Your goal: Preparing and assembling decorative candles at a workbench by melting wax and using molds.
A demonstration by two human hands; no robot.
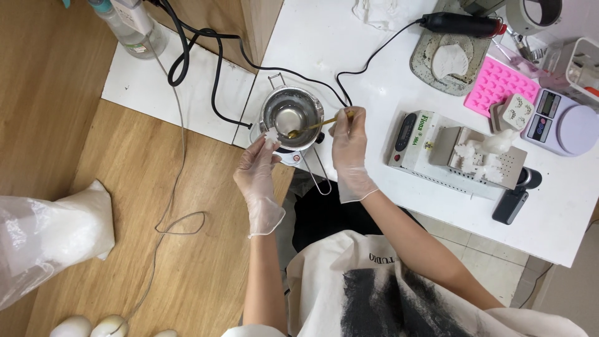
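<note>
Over the melting pot (291,112), spoon meets wax piece.
My right hand (349,140) pinches the gold spoon (310,126), its handle running right-to-left; my left hand (257,171) pinches the white wax piece (271,138) beside its bowl.

Two gloved hands: the left hand (257,178) and the right hand (349,146). One metal pot (291,112) between them. One gold spoon (312,126) in the right hand. One white lump (271,138) at the left fingertips. Right of the right hand: one pink mould (499,84), one scale (564,122), one white machine (458,156). One bag (50,243) left of the left hand.
</note>
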